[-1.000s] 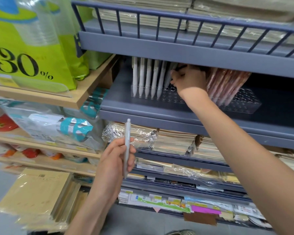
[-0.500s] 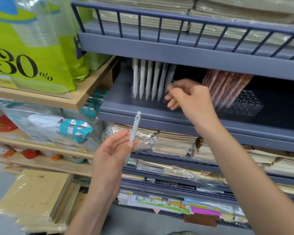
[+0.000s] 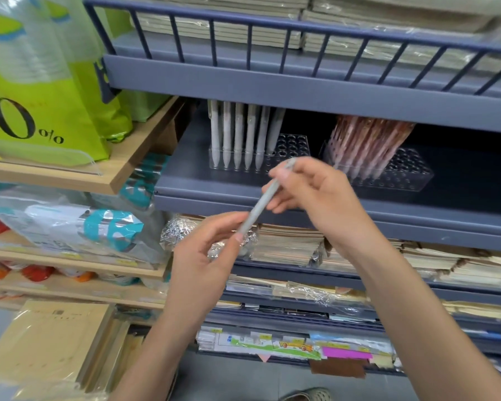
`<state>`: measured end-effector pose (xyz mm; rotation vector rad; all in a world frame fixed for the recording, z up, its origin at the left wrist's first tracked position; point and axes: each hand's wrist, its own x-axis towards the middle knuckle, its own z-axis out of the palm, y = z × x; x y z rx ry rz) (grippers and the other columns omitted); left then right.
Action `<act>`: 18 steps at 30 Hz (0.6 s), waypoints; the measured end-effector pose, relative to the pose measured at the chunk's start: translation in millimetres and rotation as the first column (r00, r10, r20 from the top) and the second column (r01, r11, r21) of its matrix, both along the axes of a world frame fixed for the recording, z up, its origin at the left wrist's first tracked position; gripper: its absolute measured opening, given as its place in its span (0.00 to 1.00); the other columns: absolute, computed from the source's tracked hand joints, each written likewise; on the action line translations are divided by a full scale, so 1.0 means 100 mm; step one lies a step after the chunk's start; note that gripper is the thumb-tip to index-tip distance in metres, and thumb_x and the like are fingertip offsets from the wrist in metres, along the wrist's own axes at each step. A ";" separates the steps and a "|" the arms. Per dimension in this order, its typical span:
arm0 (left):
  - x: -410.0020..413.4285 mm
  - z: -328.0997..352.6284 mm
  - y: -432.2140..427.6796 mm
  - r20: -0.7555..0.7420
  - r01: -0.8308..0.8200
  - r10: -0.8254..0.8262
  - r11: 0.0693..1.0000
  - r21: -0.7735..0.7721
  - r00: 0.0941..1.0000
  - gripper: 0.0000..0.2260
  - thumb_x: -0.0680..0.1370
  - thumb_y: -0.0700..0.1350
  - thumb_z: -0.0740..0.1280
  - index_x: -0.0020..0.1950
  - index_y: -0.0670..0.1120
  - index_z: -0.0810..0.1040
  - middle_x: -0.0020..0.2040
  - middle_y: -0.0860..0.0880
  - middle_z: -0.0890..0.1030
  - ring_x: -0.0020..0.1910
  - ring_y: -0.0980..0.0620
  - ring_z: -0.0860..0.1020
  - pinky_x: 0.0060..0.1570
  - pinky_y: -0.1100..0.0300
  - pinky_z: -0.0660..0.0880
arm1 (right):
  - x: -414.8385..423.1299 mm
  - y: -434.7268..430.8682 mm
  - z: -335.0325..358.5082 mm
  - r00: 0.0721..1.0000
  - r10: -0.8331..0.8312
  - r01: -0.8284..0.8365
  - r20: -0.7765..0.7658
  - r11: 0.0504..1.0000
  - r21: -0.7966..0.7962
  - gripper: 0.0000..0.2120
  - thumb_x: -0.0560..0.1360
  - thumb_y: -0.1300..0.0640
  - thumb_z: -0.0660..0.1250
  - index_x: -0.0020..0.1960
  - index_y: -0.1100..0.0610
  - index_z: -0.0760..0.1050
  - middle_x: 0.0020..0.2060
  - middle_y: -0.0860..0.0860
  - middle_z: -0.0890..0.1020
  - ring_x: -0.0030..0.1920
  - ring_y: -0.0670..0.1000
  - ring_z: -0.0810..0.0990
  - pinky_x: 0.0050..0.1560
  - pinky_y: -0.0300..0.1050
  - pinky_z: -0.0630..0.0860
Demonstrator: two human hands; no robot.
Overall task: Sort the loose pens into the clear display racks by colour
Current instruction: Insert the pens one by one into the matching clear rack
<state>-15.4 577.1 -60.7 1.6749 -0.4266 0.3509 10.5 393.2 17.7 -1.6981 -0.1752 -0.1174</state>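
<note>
Head view: your left hand [image 3: 206, 256] and right hand [image 3: 315, 192] both pinch one motion-blurred grey pen [image 3: 261, 202] before the clear rack [image 3: 289, 146] of white pens [image 3: 237, 134], tops hidden by the upper shelf [image 3: 301, 85].

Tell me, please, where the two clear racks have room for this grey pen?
The left clear rack has empty holes right of its white pens. The right clear rack is open at front and right; its pink pens crowd the back left. Bare blue shelf lies between them.
</note>
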 end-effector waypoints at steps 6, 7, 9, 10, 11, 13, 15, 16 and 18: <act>0.47 -0.09 0.10 0.406 -0.355 0.147 0.788 0.503 0.902 0.14 0.81 0.45 0.62 0.64 0.43 0.79 0.65 0.47 0.78 0.71 0.48 0.71 0.74 0.49 0.61 | 0.16 -0.16 0.20 0.886 -0.362 0.393 0.290 0.918 -0.057 0.07 0.83 0.57 0.55 0.49 0.52 0.69 0.42 0.55 0.82 0.40 0.49 0.85 0.42 0.43 0.82; 0.56 -0.13 0.10 0.414 -0.385 0.153 0.728 0.567 0.898 0.16 0.82 0.48 0.61 0.66 0.43 0.78 0.67 0.45 0.77 0.72 0.46 0.70 0.75 0.46 0.58 | 0.19 -0.15 0.21 0.844 -0.412 0.465 0.343 0.881 -0.084 0.09 0.83 0.57 0.55 0.45 0.51 0.69 0.38 0.49 0.82 0.40 0.45 0.85 0.42 0.40 0.80; 0.68 -0.24 0.11 0.444 -0.432 0.147 0.620 0.655 0.884 0.20 0.82 0.51 0.58 0.69 0.43 0.76 0.70 0.43 0.76 0.72 0.44 0.70 0.76 0.46 0.54 | 0.23 -0.16 0.24 0.765 -0.479 0.592 0.431 0.786 -0.179 0.15 0.79 0.62 0.56 0.35 0.51 0.67 0.28 0.39 0.75 0.36 0.35 0.81 0.39 0.25 0.71; 0.71 -0.30 0.11 0.473 -0.455 0.136 0.589 0.668 0.871 0.20 0.83 0.51 0.58 0.70 0.43 0.75 0.70 0.43 0.75 0.72 0.43 0.70 0.76 0.47 0.54 | 0.24 -0.16 0.26 0.744 -0.484 0.629 0.460 0.740 -0.238 0.17 0.77 0.64 0.55 0.31 0.52 0.65 0.26 0.37 0.71 0.34 0.36 0.79 0.35 0.25 0.66; 0.74 -0.35 0.12 0.503 -0.476 0.129 0.579 0.661 0.855 0.20 0.82 0.51 0.59 0.70 0.43 0.75 0.70 0.43 0.75 0.72 0.44 0.70 0.75 0.48 0.53 | 0.26 -0.17 0.26 0.736 -0.481 0.649 0.476 0.701 -0.295 0.18 0.75 0.64 0.55 0.28 0.52 0.62 0.25 0.38 0.67 0.30 0.40 0.76 0.31 0.30 0.64; 0.79 -0.41 0.11 0.547 -0.512 0.138 0.593 0.622 0.825 0.19 0.82 0.51 0.60 0.70 0.44 0.75 0.70 0.44 0.75 0.71 0.44 0.70 0.75 0.49 0.53 | 0.32 -0.19 0.28 0.767 -0.455 0.630 0.453 0.670 -0.393 0.15 0.73 0.62 0.54 0.27 0.55 0.64 0.25 0.46 0.70 0.28 0.47 0.72 0.34 0.42 0.63; 0.81 -0.44 0.09 0.575 -0.538 0.157 0.606 0.586 0.803 0.19 0.82 0.51 0.59 0.69 0.44 0.75 0.69 0.44 0.75 0.71 0.44 0.70 0.75 0.49 0.54 | 0.42 -0.18 0.25 0.815 -0.413 0.574 0.407 0.674 -0.465 0.12 0.75 0.59 0.54 0.39 0.58 0.74 0.36 0.53 0.80 0.37 0.56 0.77 0.42 0.46 0.70; 0.82 -0.45 0.07 0.587 -0.549 0.163 0.609 0.572 0.793 0.19 0.82 0.51 0.59 0.69 0.44 0.75 0.69 0.44 0.75 0.70 0.44 0.70 0.75 0.48 0.55 | 0.48 -0.18 0.23 0.827 -0.399 0.556 0.397 0.684 -0.472 0.11 0.78 0.56 0.55 0.44 0.58 0.74 0.40 0.54 0.82 0.41 0.56 0.78 0.45 0.47 0.72; 0.84 -0.47 0.06 0.606 -0.565 0.168 0.610 0.556 0.777 0.19 0.82 0.51 0.59 0.69 0.44 0.75 0.69 0.44 0.75 0.70 0.44 0.71 0.75 0.48 0.55 | 0.58 -0.16 0.20 0.847 -0.378 0.522 0.373 0.726 -0.448 0.11 0.81 0.52 0.56 0.47 0.56 0.73 0.43 0.55 0.83 0.46 0.57 0.81 0.53 0.53 0.76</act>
